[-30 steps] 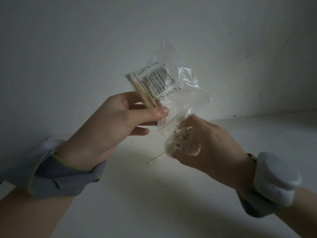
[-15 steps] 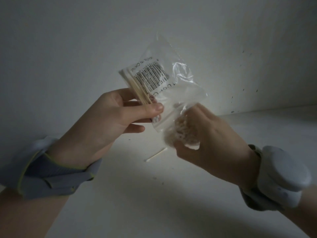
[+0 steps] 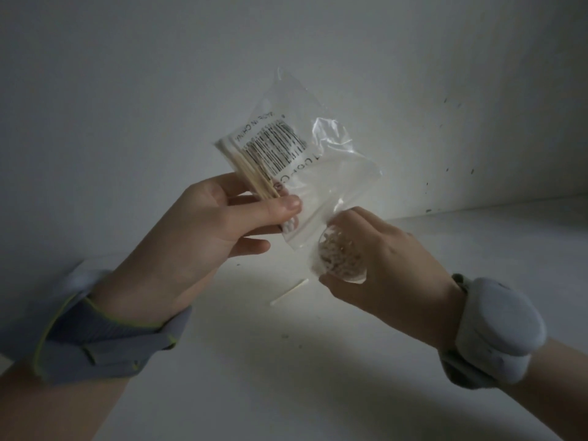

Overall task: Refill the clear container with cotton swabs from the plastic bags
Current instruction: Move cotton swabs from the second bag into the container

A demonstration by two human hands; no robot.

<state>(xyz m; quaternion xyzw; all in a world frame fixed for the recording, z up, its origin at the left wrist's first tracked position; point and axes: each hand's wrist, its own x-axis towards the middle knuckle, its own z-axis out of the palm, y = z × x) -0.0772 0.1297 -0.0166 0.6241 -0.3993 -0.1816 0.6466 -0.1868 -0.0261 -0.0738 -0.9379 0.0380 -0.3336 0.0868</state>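
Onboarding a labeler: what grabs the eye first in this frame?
At centre, the left hand pinches a clear plastic bag with a barcode label and a few cotton swabs. The right hand holds the swab-filled clear container at the bag's lower end. One loose swab lies on the white surface.

Two hands are in view: the left hand [image 3: 203, 230] and the right hand [image 3: 385, 268]. One plastic bag [image 3: 318, 173] is pinched in the left grip, holding a bundle of cotton swabs [image 3: 254, 176] too tightly packed to count. One clear container [image 3: 342, 259] sits in the right grip. One loose swab [image 3: 289, 291] lies below both grips. Two wristbands [image 3: 105, 342] are worn, one per wrist.
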